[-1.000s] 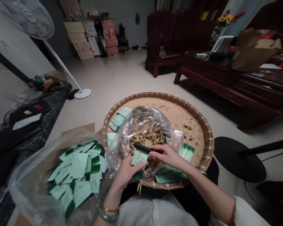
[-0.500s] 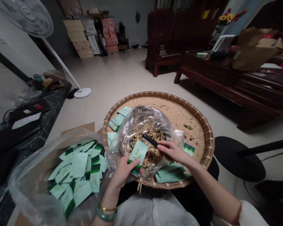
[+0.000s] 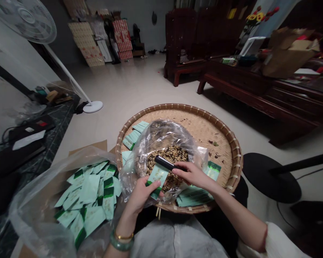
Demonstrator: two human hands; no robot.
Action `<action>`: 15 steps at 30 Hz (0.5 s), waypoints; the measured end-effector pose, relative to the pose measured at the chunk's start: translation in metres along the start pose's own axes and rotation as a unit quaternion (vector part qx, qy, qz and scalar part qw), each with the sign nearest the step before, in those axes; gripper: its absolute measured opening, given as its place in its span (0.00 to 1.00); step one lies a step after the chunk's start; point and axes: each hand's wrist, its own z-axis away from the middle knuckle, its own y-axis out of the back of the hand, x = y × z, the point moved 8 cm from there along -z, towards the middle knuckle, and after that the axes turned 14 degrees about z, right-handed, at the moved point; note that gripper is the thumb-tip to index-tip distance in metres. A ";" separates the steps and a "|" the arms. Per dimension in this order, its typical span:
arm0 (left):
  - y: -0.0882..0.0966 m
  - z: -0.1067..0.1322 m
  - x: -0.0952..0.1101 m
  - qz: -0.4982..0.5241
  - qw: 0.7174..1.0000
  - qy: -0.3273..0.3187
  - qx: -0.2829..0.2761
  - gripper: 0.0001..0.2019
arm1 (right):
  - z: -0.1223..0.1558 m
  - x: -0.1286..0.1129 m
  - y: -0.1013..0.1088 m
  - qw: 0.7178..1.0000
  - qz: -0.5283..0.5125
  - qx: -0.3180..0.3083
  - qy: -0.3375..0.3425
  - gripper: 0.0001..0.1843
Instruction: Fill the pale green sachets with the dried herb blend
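Note:
My left hand (image 3: 143, 190) holds a light green sachet (image 3: 158, 175) by its dark green end, thumb on top. My right hand (image 3: 190, 174) is closed around a slim black handheld bag sealer (image 3: 164, 162), which lies across the sachet's upper edge. Below them, a clear plastic bag (image 3: 168, 133) stands open, with a dried, chopped brown-and-cream mixture (image 3: 179, 153) inside. The bag sits on a round woven bamboo tray (image 3: 233, 141). A stack of flat green sachets (image 3: 192, 197) lies by my right forearm; more sachet stacks (image 3: 131, 138) lie at the tray's left.
A large clear bag (image 3: 29, 200) full of green sachets stands left of the tray. Beyond it are a dark marble ledge (image 3: 50, 143) and a white standing fan (image 3: 93, 106). A round black stand base (image 3: 271, 179) is at right, near a dark wooden table (image 3: 258, 93).
The bag sealer has moved left and down onto the sachet's upper edge with my right hand. My left hand keeps the sachet in nearly the same place. The view has shifted slightly.

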 end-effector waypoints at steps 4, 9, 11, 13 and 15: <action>-0.002 0.000 0.001 -0.005 1.000 0.001 0.001 0.22 | 0.000 -0.004 0.000 0.999 0.026 0.019 0.015 0.18; 0.004 0.000 0.002 -0.019 1.000 -0.006 0.008 0.21 | -0.002 0.002 -0.001 0.999 -0.044 0.016 -0.008 0.22; 0.007 -0.001 0.001 -0.023 1.000 -0.007 0.011 0.22 | -0.001 0.006 0.001 0.998 -0.061 0.017 -0.023 0.23; 0.007 0.000 0.001 -0.024 1.000 -0.007 0.009 0.23 | 0.001 0.006 0.003 0.999 -0.035 0.022 -0.018 0.23; 0.005 0.000 0.001 -0.022 1.000 -0.004 0.007 0.23 | 0.002 -0.001 0.004 0.999 0.031 0.038 0.016 0.21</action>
